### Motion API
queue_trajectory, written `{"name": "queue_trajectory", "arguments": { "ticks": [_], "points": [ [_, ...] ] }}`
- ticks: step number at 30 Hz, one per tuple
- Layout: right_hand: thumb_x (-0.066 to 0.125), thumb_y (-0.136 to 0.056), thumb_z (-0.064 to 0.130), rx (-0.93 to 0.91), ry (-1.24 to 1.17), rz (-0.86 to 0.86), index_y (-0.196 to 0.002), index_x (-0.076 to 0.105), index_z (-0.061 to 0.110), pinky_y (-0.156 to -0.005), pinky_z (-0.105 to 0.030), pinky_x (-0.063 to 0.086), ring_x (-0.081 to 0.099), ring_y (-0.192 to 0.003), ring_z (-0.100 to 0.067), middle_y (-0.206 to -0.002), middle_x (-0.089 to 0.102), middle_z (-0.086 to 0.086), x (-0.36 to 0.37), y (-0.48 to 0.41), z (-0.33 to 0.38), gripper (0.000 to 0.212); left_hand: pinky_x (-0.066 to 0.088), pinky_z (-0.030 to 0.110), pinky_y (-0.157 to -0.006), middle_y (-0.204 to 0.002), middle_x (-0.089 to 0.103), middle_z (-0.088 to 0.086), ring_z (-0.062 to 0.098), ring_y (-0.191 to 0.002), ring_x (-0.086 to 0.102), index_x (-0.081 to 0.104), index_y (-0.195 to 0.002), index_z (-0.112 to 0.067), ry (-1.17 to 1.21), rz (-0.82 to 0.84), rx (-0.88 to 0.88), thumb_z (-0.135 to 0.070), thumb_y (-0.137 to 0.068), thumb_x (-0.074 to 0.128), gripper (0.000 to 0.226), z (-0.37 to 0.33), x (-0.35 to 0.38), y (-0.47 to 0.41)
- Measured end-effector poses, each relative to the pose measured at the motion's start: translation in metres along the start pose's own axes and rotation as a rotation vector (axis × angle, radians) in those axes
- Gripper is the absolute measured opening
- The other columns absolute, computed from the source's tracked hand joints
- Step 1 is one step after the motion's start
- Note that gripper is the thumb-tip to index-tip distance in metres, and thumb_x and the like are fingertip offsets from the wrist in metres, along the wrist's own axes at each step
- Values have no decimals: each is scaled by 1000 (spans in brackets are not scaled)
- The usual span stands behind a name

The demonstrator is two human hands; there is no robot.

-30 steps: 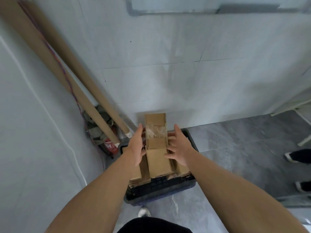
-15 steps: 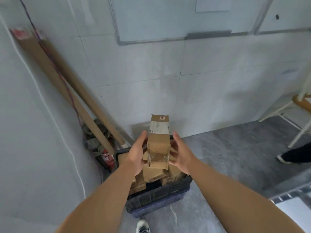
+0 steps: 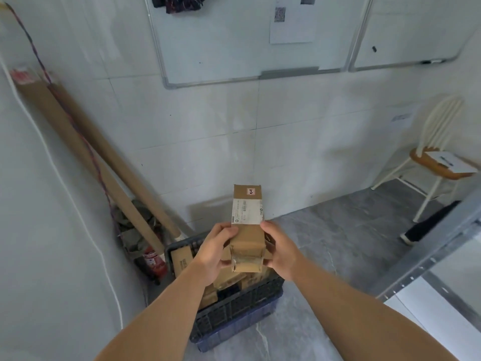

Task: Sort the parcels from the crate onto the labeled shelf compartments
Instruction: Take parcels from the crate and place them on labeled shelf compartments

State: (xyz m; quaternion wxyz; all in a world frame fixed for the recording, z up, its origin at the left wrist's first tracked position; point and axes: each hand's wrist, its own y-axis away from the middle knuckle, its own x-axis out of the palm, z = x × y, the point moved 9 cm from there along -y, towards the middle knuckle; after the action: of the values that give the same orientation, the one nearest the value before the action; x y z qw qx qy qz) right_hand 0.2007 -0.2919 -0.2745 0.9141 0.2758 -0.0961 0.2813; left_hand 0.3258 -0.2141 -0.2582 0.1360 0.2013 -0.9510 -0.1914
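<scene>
Above the crate (image 3: 234, 306), a labelled parcel (image 3: 247, 227) is gripped by the left hand (image 3: 216, 252) and right hand (image 3: 279, 250); label text is probably illegible.

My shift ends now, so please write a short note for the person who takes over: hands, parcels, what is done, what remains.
The left hand and the right hand both grip one parcel, upright, label facing the camera, above the crate.
More parcels lie in the crate.
Done: this parcel is out of the crate.
Left: read its label, place it on the shelf at right, then sort the rest.
</scene>
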Motion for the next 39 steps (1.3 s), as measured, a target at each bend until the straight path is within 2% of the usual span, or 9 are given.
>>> {"name": "queue_trajectory", "arguments": {
  "ticks": [4,8,12,18,26,30,33,36,39],
  "points": [
    [58,-99,30,-69,-50,-81,-130,57,36,-95,-51,52,62,-116,-22,-119,71,1,-4,9,9,31,51,57,-97,-121,65,12,32,-112,61,58,-118,-22,-14,74,1,-25,-95,61,24,-3,7,-6],
    [46,-102,17,-115,-73,-170,-134,55,34,-79,-42,55,62,-109,-21,-118,69,0,-3,23,11,37,53,52,-93,-118,69,7,26,-109,63,61,-120,-23,-29,138,-20,-16,-98,57,23,-2,16,-13],
    [43,-98,8,-172,-87,-261,-136,54,36,-89,-44,54,61,-109,-20,-122,69,-1,-6,32,12,48,53,38,-82,-115,71,2,20,-104,65,59,-123,-25,-110,260,-3,-10,-98,56,29,-7,25,-18],
    [45,-97,4,-222,-96,-356,-129,58,47,-109,-54,44,57,-122,-22,-115,74,8,-18,62,-2,55,54,47,-98,-117,72,-7,21,-115,64,52,-131,-38,-177,459,16,-3,-97,54,48,3,44,-13],
    [48,-96,2,-277,-210,-571,-125,63,48,-107,-52,42,52,-125,-21,-123,67,3,-50,132,-29,57,54,46,-96,-121,69,-6,22,-117,62,53,-129,-45,-253,697,-7,-17,-96,61,45,32,104,17],
    [48,-100,7,-328,-246,-672,-140,55,42,-100,-47,46,51,-125,-24,-128,62,-1,-70,175,-38,54,54,28,-74,-118,67,0,22,-112,62,58,-122,-40,-297,801,3,-22,-100,58,29,44,143,47],
    [46,-101,10,-380,-247,-750,-143,52,41,-90,-39,50,52,-124,-25,-131,62,-2,-87,210,-45,53,61,36,-73,-112,69,0,22,-107,64,61,-120,-38,-322,840,20,-23,-100,58,25,57,170,65],
    [49,-96,15,-413,-240,-827,-138,56,46,-92,-39,48,53,-125,-22,-131,65,4,-107,246,-55,53,60,51,-88,-107,74,-4,25,-110,65,65,-119,-38,-332,900,6,-26,-93,63,28,76,198,88],
    [47,-96,12,-424,-241,-899,-134,59,49,-96,-43,48,55,-124,-20,-129,68,8,-125,286,-70,54,59,51,-91,-103,74,-9,21,-107,65,66,-115,-40,-361,968,-5,-17,-101,54,29,95,226,118]
  ]
}}
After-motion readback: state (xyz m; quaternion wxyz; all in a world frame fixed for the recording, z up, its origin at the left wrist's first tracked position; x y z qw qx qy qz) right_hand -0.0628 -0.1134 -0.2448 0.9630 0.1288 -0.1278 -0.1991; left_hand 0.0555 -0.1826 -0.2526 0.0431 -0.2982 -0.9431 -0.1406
